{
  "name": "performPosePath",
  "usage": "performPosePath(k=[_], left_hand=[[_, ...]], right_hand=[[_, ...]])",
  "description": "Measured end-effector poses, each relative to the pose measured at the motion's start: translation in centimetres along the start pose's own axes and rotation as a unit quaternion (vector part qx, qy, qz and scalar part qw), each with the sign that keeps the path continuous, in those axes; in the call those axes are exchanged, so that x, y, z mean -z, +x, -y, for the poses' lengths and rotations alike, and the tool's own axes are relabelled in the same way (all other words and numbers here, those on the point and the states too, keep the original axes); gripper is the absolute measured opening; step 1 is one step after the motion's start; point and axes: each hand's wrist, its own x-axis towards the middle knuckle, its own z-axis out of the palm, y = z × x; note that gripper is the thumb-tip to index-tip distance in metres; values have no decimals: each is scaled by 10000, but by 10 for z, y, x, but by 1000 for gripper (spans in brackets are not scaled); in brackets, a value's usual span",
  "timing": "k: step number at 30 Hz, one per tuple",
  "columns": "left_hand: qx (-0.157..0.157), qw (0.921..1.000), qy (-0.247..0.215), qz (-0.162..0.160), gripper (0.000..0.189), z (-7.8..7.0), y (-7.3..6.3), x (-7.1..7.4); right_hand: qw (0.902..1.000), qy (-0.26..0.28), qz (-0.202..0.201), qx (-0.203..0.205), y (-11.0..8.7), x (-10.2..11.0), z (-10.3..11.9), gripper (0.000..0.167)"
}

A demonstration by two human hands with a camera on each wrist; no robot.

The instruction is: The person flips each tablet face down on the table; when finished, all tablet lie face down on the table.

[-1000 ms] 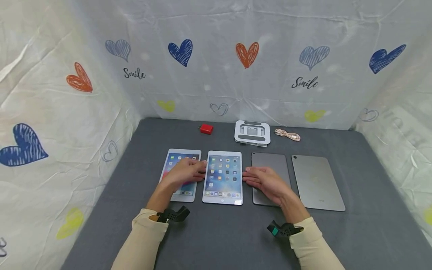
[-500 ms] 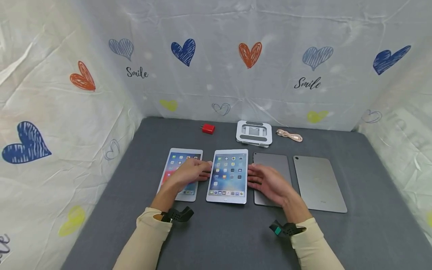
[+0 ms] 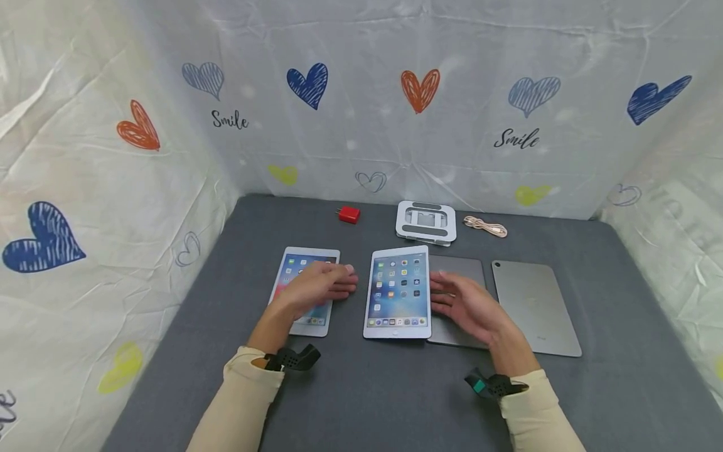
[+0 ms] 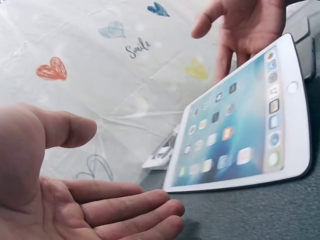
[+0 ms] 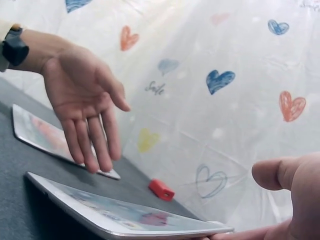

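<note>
A white-framed tablet [image 3: 398, 292] with its screen lit is tilted, its right side raised off the dark grey tabletop. My right hand [image 3: 471, 307] has its fingertips under that right edge; in the right wrist view its thumb [image 5: 275, 174] stands up, apart from the screen. My left hand [image 3: 316, 289] is held with extended fingers and the palm turned inward, overlapping a second white tablet [image 3: 310, 321] in the head view. A gap separates it from the middle tablet there. Below my right hand lies a dark grey tablet [image 3: 460, 263], partly hidden.
Farther right, a silver tablet [image 3: 536, 307] lies back up. Along the rear stand a red charger plug [image 3: 349, 215], a folded silver stand [image 3: 426, 235] and a bundled pale cable [image 3: 486, 226]. A heart-printed sheet [image 3: 350, 75] closes off the back and sides.
The middle tablet has shifted right and tilted up on its right side, now overlapping the dark grey one. My right hand moved right with it; my left hand has come away from its left edge.
</note>
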Motion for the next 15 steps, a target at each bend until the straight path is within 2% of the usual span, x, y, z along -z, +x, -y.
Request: performPosePath(k=[4,7,11,15], left_hand=[[23,10000,1,-18,55,-7,-5,1],[-87,9999,-41,91,56,-15,-6,0],[-449,9980,-200,409,56,-28,-8,-6],[-728,9934,-404,793,52,-42,-10,-17]], right_hand=[[9997,-182,-13,181,-9,10,5,69],[9989,-324,75,322,-16,16,9,71],[9974,-548,106,452,-25,20,16,72],[9963,-654,-71,557,-31,16,23,71]])
